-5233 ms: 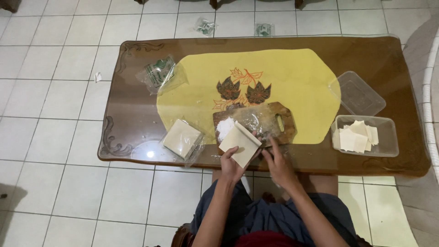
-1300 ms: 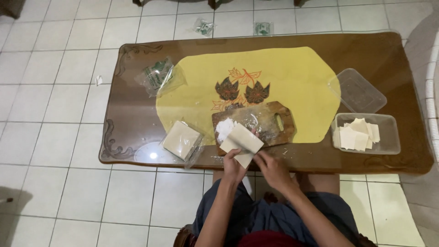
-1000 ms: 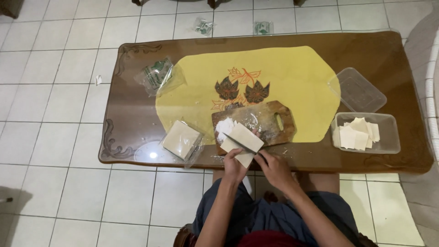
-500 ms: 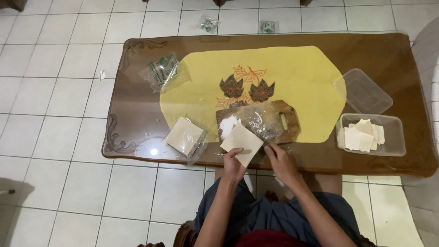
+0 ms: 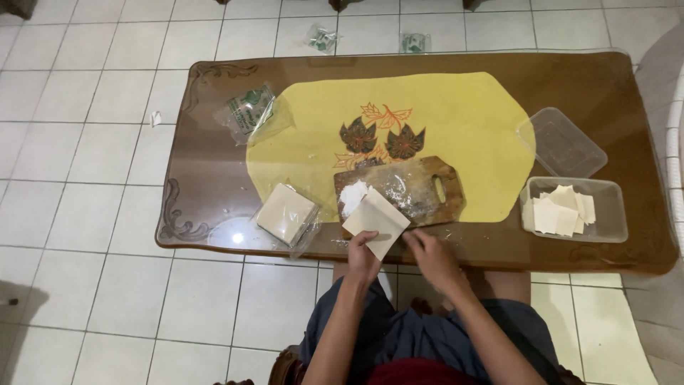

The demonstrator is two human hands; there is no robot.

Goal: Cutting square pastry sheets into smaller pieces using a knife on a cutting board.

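White-tiled floor (image 5: 85,285); glossy wooden table (image 5: 584,78), yellow mat (image 5: 463,114), floury board (image 5: 420,189).

right hand's (image 5: 427,251) grip unclear, board (image 5: 406,192) part-covered

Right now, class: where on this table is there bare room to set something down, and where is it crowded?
Free: the yellow mat behind the cutting board, and the wood between the empty bag and the wrapper stack. Crowded: the near edge, where both hands work a dough sheet, and the right end with two tubs.
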